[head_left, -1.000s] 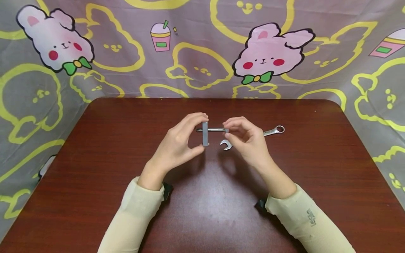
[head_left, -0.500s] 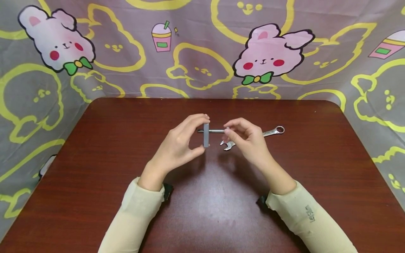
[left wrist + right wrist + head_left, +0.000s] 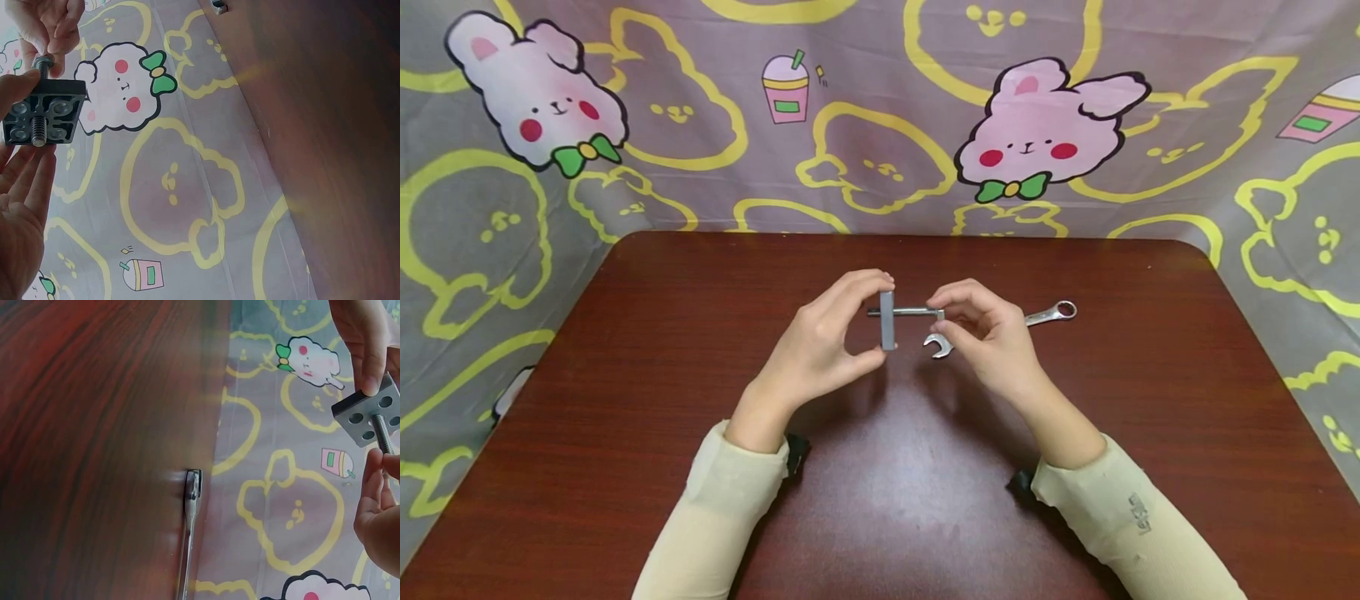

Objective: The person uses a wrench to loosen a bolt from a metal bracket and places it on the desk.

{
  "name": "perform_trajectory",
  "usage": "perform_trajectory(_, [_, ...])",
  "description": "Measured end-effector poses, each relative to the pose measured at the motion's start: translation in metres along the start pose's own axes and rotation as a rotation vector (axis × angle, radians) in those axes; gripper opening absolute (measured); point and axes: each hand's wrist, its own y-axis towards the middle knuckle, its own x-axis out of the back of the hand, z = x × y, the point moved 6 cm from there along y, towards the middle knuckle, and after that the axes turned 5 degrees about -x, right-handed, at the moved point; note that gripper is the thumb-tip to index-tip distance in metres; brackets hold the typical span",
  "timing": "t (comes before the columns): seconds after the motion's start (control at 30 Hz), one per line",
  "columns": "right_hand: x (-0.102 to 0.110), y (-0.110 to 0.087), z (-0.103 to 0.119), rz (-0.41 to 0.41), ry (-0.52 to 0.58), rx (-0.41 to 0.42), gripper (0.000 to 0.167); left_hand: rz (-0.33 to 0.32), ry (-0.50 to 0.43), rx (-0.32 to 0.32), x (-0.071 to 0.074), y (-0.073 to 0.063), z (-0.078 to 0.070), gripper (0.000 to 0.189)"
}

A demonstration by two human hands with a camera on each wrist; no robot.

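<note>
Upright in the middle of the head view stands a square grey metal plate (image 3: 887,321), its edges held between the thumb and fingers of my left hand (image 3: 820,333). A bolt (image 3: 913,312) passes through the plate, its threaded tip sticking out on the left side. At the bolt's head, my right hand (image 3: 992,337) pinches with thumb and fingertips. The right wrist view shows several round holes in the plate (image 3: 359,422) around the threaded shank (image 3: 382,434). From the other side, the left wrist view shows the ribbed back of the plate (image 3: 65,94) and the bolt's threaded end (image 3: 39,131).
Behind my right hand a combination wrench (image 3: 1047,315) lies on the brown table (image 3: 662,375), its middle hidden by the hand. A printed cloth (image 3: 880,75) hangs along the table's back and sides.
My right thumb and fingers have shifted around the bolt head, covering it half a second ago and showing it again now. The left hand and plate stay nearly in place.
</note>
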Motion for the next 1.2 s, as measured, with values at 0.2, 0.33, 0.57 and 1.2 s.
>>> perform_trajectory(0.2, [0.003, -0.001, 0.003, -0.003, -0.059, 0.064, 0.022, 0.009, -0.02, 0.01, -0.001, 0.0, 0.001, 0.068])
perform_trajectory(0.33, [0.006, -0.002, 0.002, 0.004, -0.058, 0.046, 0.021, 0.009, -0.027, 0.011, -0.001, 0.0, 0.001, 0.067])
perform_trajectory(0.57, [0.012, 0.002, -0.005, -0.029, -0.041, -0.09, 0.021, 0.012, -0.015, -0.003, -0.002, -0.001, 0.0, 0.064])
perform_trajectory(1.2, [0.003, 0.001, -0.002, 0.011, -0.088, 0.035, 0.025, 0.018, 0.016, -0.012, -0.005, -0.003, 0.001, 0.066])
